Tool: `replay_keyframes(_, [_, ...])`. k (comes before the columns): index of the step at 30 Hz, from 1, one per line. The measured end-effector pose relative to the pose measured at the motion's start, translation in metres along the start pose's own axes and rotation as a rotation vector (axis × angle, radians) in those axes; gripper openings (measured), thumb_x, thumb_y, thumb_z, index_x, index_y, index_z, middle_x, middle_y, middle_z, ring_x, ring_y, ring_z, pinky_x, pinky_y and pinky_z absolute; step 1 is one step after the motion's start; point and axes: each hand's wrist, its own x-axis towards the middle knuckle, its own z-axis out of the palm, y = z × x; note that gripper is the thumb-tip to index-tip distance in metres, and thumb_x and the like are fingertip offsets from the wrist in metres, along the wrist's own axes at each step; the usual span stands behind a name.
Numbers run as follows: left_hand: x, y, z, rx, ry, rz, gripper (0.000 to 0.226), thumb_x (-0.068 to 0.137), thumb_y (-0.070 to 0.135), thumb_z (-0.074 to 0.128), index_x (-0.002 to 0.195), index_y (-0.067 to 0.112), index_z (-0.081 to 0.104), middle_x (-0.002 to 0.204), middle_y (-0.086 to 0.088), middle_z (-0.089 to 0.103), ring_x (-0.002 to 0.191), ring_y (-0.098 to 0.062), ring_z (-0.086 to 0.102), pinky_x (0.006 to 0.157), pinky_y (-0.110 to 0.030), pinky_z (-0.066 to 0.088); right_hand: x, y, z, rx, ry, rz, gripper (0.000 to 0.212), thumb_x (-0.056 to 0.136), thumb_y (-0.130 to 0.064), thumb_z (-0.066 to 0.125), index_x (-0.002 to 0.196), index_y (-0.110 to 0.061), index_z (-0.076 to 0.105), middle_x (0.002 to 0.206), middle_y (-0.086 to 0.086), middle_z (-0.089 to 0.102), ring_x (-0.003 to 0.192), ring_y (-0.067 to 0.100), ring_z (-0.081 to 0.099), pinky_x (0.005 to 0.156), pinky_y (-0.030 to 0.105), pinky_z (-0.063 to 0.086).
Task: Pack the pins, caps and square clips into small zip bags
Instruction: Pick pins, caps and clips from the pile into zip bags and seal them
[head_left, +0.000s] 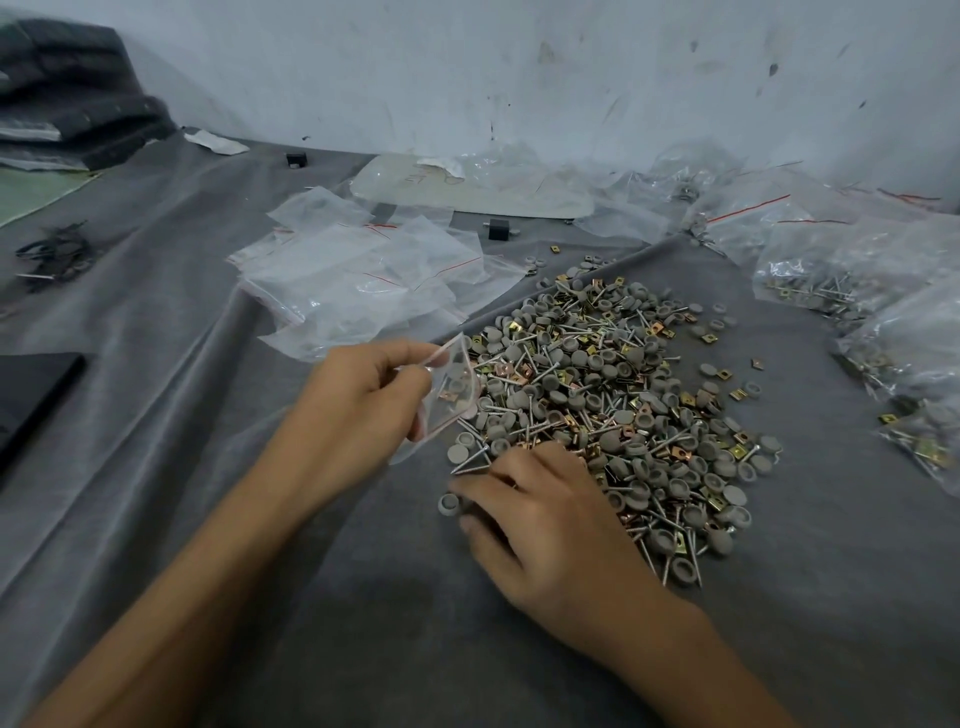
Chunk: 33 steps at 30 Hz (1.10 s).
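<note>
Nearest me, the right hand sat on the 7 o'clock edge of the pile, fingers curled down among the pins and caps. Honestly couldn't tell if it had actually grabbed anything. A bit further out, at the pile's 9 o'clock, the left hand was pinching a small zip bag by its edge between thumb and fingers, with the bag hanging just over the rim of the pile. A cap and a copper-coloured clip showed through the plastic, no idea if they were inside or behind it. The square clips were mixed all through the heap, a few strays at 3 o'clock. Everything lay on a grey cloth. Past that, a stack of empty zip bags at 11 o'clock, filled bags from 1 to 3 o'clock, then the scuffed wall.
</note>
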Motion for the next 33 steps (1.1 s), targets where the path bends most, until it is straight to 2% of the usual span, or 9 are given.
replay_keyframes(4, [0.000, 0.000, 0.000, 0.003, -0.010, -0.010, 0.031, 0.098, 0.009, 0.052, 0.101, 0.032, 0.072, 0.051, 0.001, 0.064, 0.049, -0.007, 0.052, 0.050, -0.020, 0.043, 0.000, 0.000, 0.003, -0.009, 0.000, 0.012, 0.028, 0.097, -0.042, 0.051, 0.108, -0.026, 0.071, 0.098, -0.007, 0.060, 0.095, 0.017, 0.050, 0.088, 0.039, 0.045])
replay_keyframes(6, [0.000, -0.001, 0.000, 0.020, -0.024, -0.003, 0.031, 0.098, 0.010, 0.052, 0.100, 0.034, 0.072, 0.053, 0.001, 0.065, 0.054, -0.015, 0.055, 0.056, -0.027, 0.046, 0.000, -0.002, 0.004, -0.011, 0.015, 0.023, 0.031, 0.095, -0.045, 0.052, 0.113, -0.027, 0.070, 0.100, -0.009, 0.060, 0.096, 0.017, 0.050, 0.087, 0.037, 0.045])
replay_keyframes(9, [-0.001, -0.001, 0.001, 0.017, -0.052, 0.018, 0.027, 0.094, 0.018, 0.053, 0.099, 0.037, 0.072, 0.055, -0.001, 0.066, 0.056, -0.019, 0.056, 0.058, -0.035, 0.048, -0.001, -0.004, 0.006, -0.023, 0.006, 0.002, 0.032, 0.097, -0.046, 0.050, 0.116, -0.029, 0.069, 0.101, -0.009, 0.059, 0.096, 0.017, 0.051, 0.086, 0.035, 0.043])
replay_keyframes(12, [-0.002, -0.001, 0.003, -0.014, -0.082, 0.019, 0.028, 0.084, 0.028, 0.049, 0.096, 0.038, 0.073, 0.056, -0.003, 0.067, 0.055, -0.016, 0.055, 0.058, -0.030, 0.045, -0.001, -0.003, 0.006, -0.015, 0.026, -0.023, 0.024, 0.097, -0.043, 0.053, 0.101, -0.027, 0.070, 0.096, -0.009, 0.058, 0.093, 0.016, 0.050, 0.085, 0.035, 0.042])
replay_keyframes(17, [-0.005, -0.003, 0.007, 0.032, -0.114, 0.054, 0.028, 0.084, 0.031, 0.048, 0.095, 0.041, 0.072, 0.057, -0.002, 0.068, 0.050, -0.008, 0.053, 0.051, -0.025, 0.043, 0.001, 0.000, -0.003, 0.060, 0.111, 0.033, 0.014, 0.086, -0.037, 0.064, 0.082, -0.024, 0.063, 0.083, -0.011, 0.055, 0.084, 0.013, 0.050, 0.082, 0.036, 0.043])
replay_keyframes(20, [-0.006, -0.003, 0.009, 0.105, -0.122, 0.078, 0.030, 0.084, 0.033, 0.046, 0.098, 0.044, 0.071, 0.057, 0.004, 0.068, 0.045, -0.002, 0.050, 0.046, -0.016, 0.040, 0.003, 0.009, -0.016, 0.110, 0.231, 0.083, 0.011, 0.084, -0.034, 0.065, 0.081, -0.024, 0.064, 0.080, -0.014, 0.056, 0.079, 0.008, 0.051, 0.080, 0.034, 0.043])
replay_keyframes(26, [-0.009, -0.002, 0.014, 0.144, -0.189, 0.115, 0.037, 0.088, 0.034, 0.046, 0.112, 0.043, 0.072, 0.057, 0.008, 0.068, 0.047, -0.001, 0.053, 0.050, -0.015, 0.041, 0.005, 0.020, -0.031, 0.342, 0.429, 0.248, 0.008, 0.092, -0.034, 0.061, 0.089, -0.027, 0.063, 0.075, -0.017, 0.063, 0.076, 0.006, 0.063, 0.066, 0.025, 0.051])
replay_keyframes(29, [-0.008, -0.003, 0.011, 0.120, -0.155, 0.095, 0.034, 0.087, 0.034, 0.046, 0.106, 0.043, 0.072, 0.058, 0.007, 0.069, 0.046, -0.001, 0.052, 0.048, -0.016, 0.042, 0.006, 0.027, -0.032, 0.275, 0.413, 0.267, 0.005, 0.090, -0.033, 0.063, 0.089, -0.028, 0.064, 0.078, -0.018, 0.062, 0.078, 0.006, 0.061, 0.068, 0.032, 0.053])
replay_keyframes(33, [-0.004, -0.004, 0.009, 0.101, -0.099, 0.047, 0.030, 0.082, 0.035, 0.045, 0.097, 0.043, 0.070, 0.057, 0.002, 0.069, 0.048, -0.006, 0.053, 0.051, -0.023, 0.044, 0.004, 0.042, -0.029, 0.089, 0.267, 0.244, 0.003, 0.089, -0.027, 0.068, 0.092, -0.027, 0.069, 0.089, -0.019, 0.060, 0.090, 0.008, 0.050, 0.079, 0.035, 0.048])
